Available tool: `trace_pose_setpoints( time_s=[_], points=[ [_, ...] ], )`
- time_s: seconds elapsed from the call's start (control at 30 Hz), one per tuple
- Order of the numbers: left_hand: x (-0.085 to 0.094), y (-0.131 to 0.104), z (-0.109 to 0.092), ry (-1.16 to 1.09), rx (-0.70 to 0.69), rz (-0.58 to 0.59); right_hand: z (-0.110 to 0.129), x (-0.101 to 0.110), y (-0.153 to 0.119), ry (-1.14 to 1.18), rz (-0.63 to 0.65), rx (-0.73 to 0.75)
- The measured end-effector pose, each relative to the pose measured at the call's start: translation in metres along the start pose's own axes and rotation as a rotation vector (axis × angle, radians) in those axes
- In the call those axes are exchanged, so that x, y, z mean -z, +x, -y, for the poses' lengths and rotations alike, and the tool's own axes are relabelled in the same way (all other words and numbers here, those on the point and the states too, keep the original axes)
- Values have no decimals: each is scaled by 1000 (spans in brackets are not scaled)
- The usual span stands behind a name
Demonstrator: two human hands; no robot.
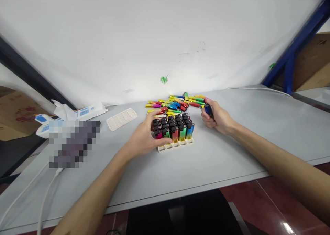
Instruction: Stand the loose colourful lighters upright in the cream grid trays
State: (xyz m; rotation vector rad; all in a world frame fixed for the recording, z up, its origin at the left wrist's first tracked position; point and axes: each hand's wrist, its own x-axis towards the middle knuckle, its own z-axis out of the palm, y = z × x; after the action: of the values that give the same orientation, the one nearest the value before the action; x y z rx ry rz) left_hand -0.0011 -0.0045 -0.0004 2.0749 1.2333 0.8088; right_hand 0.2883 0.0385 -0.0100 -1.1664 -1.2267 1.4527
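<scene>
Several black-topped lighters [175,133] in shiny colours stand upright in rows in a white tray [176,145]; the tray's front row of slots holds none. My left hand [145,135] is around the left side of this group, thumb at the front and fingers behind, with what looks like a red lighter at its fingertips. To the right, my right hand [216,116] is closed around a dark blue lighter [208,110]. Behind the tray lies a loose pile of coloured lighters [171,104], reaching toward my right hand.
A second white tray [122,119] lies flat on the grey table [196,173], left of the pile. Farther left are white power strips [87,112], a pixelated dark object [77,144] and white cables. A white wall stands behind; cardboard boxes are at both sides.
</scene>
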Motion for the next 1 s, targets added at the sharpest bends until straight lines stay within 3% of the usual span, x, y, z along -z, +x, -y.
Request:
trace_pose_setpoints(
  time_s=[0.2, 0.4, 0.53, 0.67, 0.83, 1.0],
  points=[
    [2, -2, -3, 17, 19, 30, -1, 1, 0, 12, -31, 27],
    [4, -3, 3, -76, 25, 147, -5, 5, 4, -47, -11, 83],
    [10, -3, 9, 24, -11, 197, 5, 12, -2, -248, 74, 216],
    [13, -3, 16, 165, -33, 210, 31, 12, -25, -475, 78, 323],
    [12, -4, 17, 223, -14, 184, 57, -26, -64, -458, 185, 415],
    [12, -4, 9, 232, 6, 213, 49, -81, -76, -712, 278, 513]
  ],
)
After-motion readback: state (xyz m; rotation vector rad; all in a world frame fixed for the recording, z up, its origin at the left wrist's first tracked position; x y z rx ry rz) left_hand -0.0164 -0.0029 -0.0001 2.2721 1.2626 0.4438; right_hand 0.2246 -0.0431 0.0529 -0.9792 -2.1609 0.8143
